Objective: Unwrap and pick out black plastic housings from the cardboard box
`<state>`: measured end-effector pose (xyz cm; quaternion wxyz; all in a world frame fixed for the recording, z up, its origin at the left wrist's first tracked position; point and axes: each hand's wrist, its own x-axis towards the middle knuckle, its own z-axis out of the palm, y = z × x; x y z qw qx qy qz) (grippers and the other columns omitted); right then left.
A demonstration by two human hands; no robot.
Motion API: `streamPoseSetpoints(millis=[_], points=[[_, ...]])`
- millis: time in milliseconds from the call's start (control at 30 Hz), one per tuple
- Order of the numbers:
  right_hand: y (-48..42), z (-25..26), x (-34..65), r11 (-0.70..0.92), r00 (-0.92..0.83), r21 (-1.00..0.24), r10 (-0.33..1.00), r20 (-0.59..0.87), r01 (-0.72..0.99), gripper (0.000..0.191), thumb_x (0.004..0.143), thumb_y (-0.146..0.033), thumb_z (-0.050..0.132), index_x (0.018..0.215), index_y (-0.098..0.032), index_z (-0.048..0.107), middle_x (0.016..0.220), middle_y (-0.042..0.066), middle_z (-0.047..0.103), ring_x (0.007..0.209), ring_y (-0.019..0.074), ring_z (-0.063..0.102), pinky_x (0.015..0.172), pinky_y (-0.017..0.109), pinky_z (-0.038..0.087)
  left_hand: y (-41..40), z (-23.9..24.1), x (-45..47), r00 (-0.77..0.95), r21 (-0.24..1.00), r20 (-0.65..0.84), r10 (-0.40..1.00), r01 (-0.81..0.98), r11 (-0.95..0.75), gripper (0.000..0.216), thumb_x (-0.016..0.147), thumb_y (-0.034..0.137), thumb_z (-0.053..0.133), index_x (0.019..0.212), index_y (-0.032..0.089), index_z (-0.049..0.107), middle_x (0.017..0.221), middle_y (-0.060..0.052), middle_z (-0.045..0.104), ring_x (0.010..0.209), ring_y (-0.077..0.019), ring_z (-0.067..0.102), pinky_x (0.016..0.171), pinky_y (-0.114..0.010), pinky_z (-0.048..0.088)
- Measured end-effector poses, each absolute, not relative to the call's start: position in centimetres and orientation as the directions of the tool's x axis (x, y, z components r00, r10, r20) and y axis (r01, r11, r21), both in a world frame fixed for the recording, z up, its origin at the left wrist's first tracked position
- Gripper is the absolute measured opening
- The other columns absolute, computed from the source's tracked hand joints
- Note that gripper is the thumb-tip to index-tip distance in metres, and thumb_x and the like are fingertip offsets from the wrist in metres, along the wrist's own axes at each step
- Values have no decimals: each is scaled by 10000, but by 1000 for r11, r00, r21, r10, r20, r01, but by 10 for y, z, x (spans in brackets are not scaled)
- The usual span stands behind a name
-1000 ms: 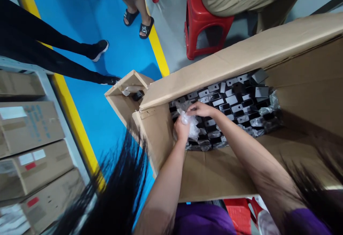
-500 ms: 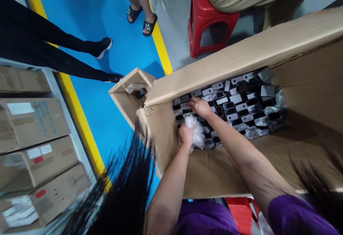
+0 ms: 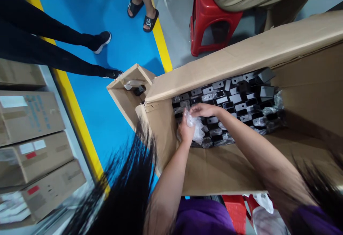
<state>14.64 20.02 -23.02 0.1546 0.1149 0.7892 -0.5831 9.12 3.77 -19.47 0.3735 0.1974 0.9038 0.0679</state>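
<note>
Both my hands reach down into a large open cardboard box (image 3: 214, 170) packed with several small black parts (image 3: 238, 99), some in clear wrappers. My left hand (image 3: 185, 130) is closed around a crumpled bunch of clear plastic wrap (image 3: 197, 128) at the box's left end. My right hand (image 3: 203, 110) lies just above it, fingers pinched on the top of the same plastic, resting over the black parts. My dark hair hangs in front at the lower left and right.
A smaller open carton (image 3: 127, 88) holding a black part stands against the big box's left corner. Red plastic stools (image 3: 211, 17) and other people's legs (image 3: 53, 45) stand on the blue floor with a yellow line (image 3: 72, 103). Stacked cartons (image 3: 29, 145) fill shelves at left.
My right hand, which had reached out over the black parts half a second ago, has drawn back to the plastic held by my left hand. The left hand stayed put.
</note>
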Motion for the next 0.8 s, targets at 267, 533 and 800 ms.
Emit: streamPoseSetpoints(millis=[267,533,800], points=[[189,-231,159,541,-816,-628,228,-531,560,385,913,-232,600,1290,-201,671,1260,135,681,996,254,698,792,307,497,23,-201,113,-390,260,-800,455,458,850,149,759,324,799,874,227,799,946,-108,799,941,-240,751,765,-245,519],[162,-236,152,599,-809,-570,258,-527,562,352,1023,-242,395,1148,-164,715,1296,172,620,1037,261,680,775,310,485,21,-191,105,-512,190,-740,437,464,865,218,885,300,650,1065,225,747,1351,-82,646,1034,-203,714,858,-253,539],[185,-234,158,455,-891,-806,-55,-451,380,162,883,-165,631,950,-147,778,887,21,760,812,135,693,758,216,523,18,-196,106,-542,243,-636,549,534,809,250,854,217,632,1088,195,715,1521,-77,522,1035,-210,711,882,-285,555]])
